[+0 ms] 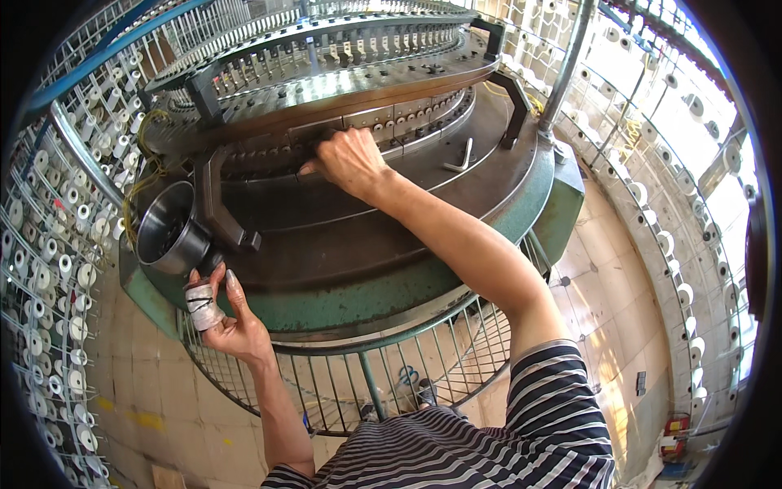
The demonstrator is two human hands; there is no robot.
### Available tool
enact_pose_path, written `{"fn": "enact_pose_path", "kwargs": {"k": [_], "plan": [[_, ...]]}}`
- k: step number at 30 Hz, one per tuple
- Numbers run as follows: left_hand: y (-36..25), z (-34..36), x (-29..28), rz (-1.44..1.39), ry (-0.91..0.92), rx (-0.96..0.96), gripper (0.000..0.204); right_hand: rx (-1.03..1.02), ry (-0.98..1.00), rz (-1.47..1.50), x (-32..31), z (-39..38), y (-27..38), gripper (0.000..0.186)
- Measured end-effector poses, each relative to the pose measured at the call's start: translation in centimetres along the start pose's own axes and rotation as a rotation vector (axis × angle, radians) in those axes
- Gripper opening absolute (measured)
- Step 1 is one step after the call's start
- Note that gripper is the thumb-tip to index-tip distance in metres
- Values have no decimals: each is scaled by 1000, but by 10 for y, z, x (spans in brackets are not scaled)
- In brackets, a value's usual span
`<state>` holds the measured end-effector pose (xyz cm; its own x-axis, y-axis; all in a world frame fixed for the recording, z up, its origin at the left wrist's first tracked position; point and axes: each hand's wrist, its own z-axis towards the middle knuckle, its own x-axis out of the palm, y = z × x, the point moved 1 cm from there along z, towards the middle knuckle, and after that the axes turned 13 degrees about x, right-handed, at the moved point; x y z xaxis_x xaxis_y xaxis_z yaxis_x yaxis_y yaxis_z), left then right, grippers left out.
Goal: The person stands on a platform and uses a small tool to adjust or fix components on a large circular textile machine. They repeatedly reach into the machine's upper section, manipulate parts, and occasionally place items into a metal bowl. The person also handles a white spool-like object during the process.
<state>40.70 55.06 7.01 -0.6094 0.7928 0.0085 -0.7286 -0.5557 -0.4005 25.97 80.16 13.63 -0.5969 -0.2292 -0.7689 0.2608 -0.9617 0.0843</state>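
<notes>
My right hand [352, 161] reaches to the curved lower band [269, 152] of a large circular knitting machine. Its fingers are curled closed against the row of small parts there, and whatever they grip is hidden. At the left, my left hand [236, 324] is held palm up below a round metal cup [173, 236], fingers apart. A white wrapping [202, 306] with dark thread encircles one or more of its fingers. Small dark pieces lie inside the cup. An L-shaped hex key [462, 156] rests on the dark plate [383, 236], right of my right hand.
Dark brackets [213, 196] and a metal post [570, 69] rise from the machine. A green barred guard [364, 383] curves before my body. Racks of white yarn cones [49, 326] stand left and right. Scissors [408, 376] lie low near my feet on the tiled floor [586, 301].
</notes>
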Motion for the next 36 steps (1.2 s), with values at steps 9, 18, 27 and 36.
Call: {"fn": "enact_pose_path", "kwargs": {"k": [9,18,27,36], "plan": [[86,-6,-104,708,-99,90,46,-11,-23,-11,2,-2,3,14],[269,-91,-190,683,210,-406,46,-8,-32,-10,-2,-3,6,16],[249,-164,-143,650,86,-641,40,-16,-16,10,5,0,3,32],[248,-203,-154,754,-48,-783,43,45,165,-157,2,-3,9,35]]}}
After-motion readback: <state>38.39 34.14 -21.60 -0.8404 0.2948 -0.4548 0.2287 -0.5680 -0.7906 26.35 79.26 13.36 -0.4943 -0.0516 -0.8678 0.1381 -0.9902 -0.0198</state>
